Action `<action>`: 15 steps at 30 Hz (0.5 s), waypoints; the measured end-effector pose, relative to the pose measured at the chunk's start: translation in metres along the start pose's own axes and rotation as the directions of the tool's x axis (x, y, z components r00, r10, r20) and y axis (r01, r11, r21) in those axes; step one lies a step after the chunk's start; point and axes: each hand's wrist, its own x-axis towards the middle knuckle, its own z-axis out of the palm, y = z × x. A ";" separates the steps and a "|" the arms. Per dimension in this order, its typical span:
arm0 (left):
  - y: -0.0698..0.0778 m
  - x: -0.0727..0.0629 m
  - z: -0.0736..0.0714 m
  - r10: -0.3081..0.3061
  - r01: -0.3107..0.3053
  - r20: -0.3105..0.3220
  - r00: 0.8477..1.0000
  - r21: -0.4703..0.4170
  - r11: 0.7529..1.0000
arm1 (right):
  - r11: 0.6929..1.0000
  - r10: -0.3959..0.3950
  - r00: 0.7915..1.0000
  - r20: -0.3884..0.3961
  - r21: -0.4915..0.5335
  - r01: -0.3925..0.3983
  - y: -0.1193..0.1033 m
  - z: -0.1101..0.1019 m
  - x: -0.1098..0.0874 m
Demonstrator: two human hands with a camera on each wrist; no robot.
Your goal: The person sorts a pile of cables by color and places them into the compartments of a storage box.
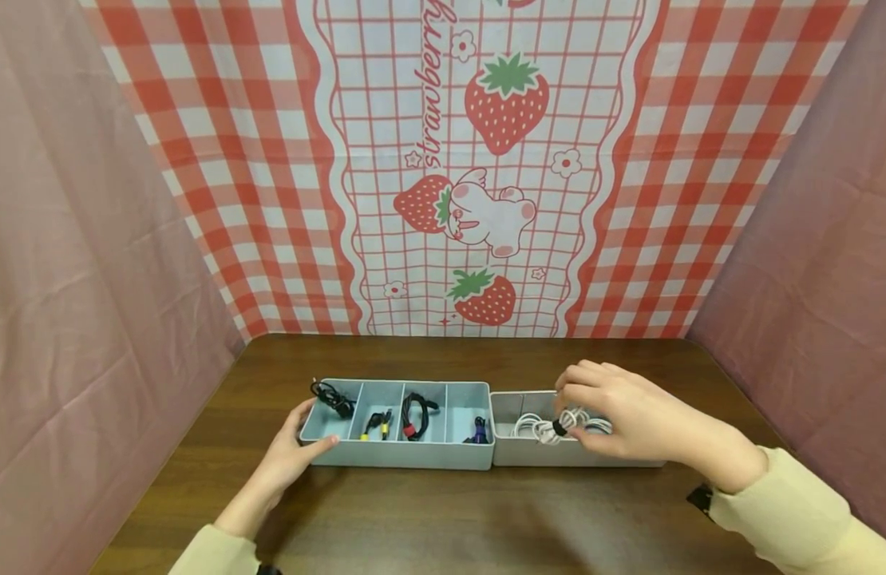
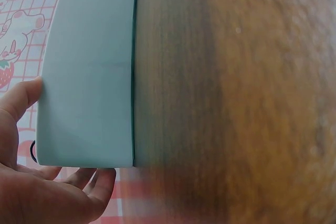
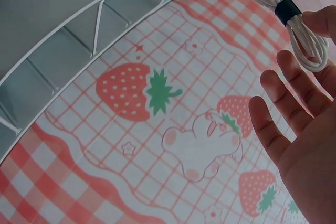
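My left hand [image 1: 288, 451] holds the left end of a light blue divided storage box [image 1: 407, 457], thumb at its front rim and fingers against the end wall. Over a grey divided box [image 1: 529, 455], my right hand [image 1: 630, 411] pinches a coiled white cable [image 3: 310, 51] bound by a dark strap [image 3: 287, 11]. The blue box's compartments contain a black cable [image 1: 335, 399], short cables with yellow parts [image 1: 374, 423], a black cable with a red strap [image 1: 414, 415] and a small dark cable with a purple strap [image 1: 479, 430].
Both boxes stand end to end on a brown wooden table [image 1: 414, 519]. A strawberry-print checked cloth [image 1: 429, 160] hangs behind, with plain pinkish cloths [image 1: 91, 239] at the sides. More white cable [image 1: 599, 425] shows behind my right fingers.
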 end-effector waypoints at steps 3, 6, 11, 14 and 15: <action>0.000 0.000 0.000 0.002 -0.002 -0.004 1.000 0.002 1.000 | 1.000 0.018 1.000 0.005 -0.018 -0.018 0.004 -0.003 -0.004; 0.000 0.000 0.000 0.004 -0.004 -0.006 1.000 0.002 1.000 | 0.999 0.026 1.000 -0.005 -0.025 -0.026 0.007 -0.007 -0.008; 0.001 0.000 0.000 0.006 -0.006 -0.007 1.000 -0.008 1.000 | 0.999 0.033 0.999 -0.016 -0.018 -0.033 0.012 -0.011 -0.014; 0.001 0.000 0.000 0.005 -0.005 -0.008 1.000 -0.010 1.000 | 0.999 0.039 0.999 -0.023 -0.008 -0.040 0.015 -0.013 -0.017; 0.001 0.000 0.000 0.004 -0.004 -0.009 1.000 -0.009 1.000 | 0.999 0.045 0.999 -0.025 -0.014 -0.045 0.016 -0.014 -0.019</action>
